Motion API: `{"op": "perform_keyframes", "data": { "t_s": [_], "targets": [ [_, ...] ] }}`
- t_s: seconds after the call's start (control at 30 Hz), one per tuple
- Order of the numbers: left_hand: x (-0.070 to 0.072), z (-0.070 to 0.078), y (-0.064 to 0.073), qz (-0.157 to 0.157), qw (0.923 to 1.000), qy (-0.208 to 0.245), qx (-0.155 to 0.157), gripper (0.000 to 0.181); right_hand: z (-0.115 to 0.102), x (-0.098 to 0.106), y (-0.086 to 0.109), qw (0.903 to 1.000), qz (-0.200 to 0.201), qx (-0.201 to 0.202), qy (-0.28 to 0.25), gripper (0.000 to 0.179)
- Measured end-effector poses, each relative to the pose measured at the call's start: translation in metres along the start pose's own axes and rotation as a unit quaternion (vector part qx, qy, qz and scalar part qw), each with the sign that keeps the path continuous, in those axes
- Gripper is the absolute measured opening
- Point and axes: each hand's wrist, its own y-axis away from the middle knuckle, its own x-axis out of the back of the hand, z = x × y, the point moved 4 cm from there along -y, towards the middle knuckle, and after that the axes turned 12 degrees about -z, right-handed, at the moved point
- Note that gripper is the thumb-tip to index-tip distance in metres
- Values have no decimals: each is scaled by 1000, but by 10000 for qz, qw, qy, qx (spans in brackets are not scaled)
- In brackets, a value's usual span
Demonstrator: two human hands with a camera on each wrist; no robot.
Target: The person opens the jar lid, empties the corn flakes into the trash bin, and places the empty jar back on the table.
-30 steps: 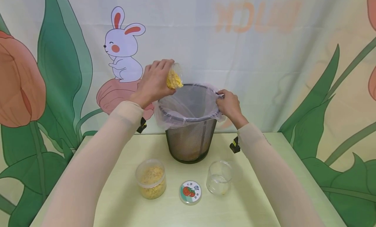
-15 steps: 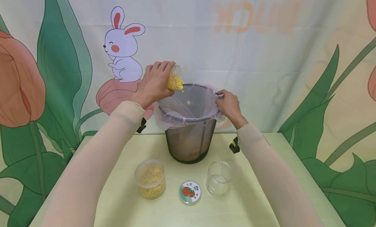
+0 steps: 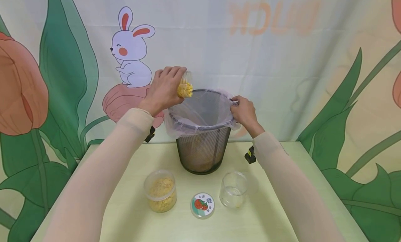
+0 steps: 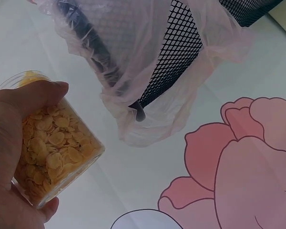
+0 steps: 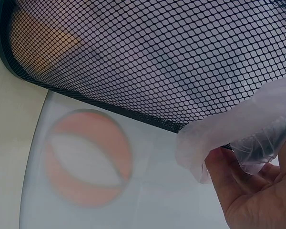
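Observation:
My left hand (image 3: pixel 166 87) grips a clear jar (image 4: pixel 88 136) of yellow flakes (image 4: pixel 55 143), tipped on its side above the left rim of a black mesh wastebasket (image 3: pixel 202 149). Flakes lie at the jar's mouth, which points toward the wastebasket. A thin translucent pinkish bin liner (image 3: pixel 185 130) is folded over the rim. On the far right side, my right hand (image 3: pixel 244 111) holds the rim through the liner, its fingers curled under the edge in the right wrist view. Something yellowish shows faintly through the mesh near the base.
On the table (image 3: pixel 185 228), in front of the wastebasket, stand a clear tub (image 3: pixel 161 195) partly filled with yellow flakes and a clear jar (image 3: pixel 233 191) with small crumbs. Between them lies a round lid (image 3: pixel 203 204) with a tomato picture. A printed curtain (image 3: pixel 213 43) hangs behind.
The jar in my left hand has tipped further and dropped slightly. Half a second ago flakes were falling from it into the wastebasket; none are in the air now. My right hand stays put.

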Motion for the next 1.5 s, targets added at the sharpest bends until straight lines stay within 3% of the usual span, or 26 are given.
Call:
{"op": "perform_keyframes", "data": {
  "t_s": [0.93,1.5],
  "targets": [
    [2,5,-1,-177,9990,-392,-102,94,0,0,0,10000,-18,-24,-15,47],
    [5,5,-2,-184,9990,-400,-115,93,1,-1,-1,10000,-51,-56,-55,48]
  ]
}}
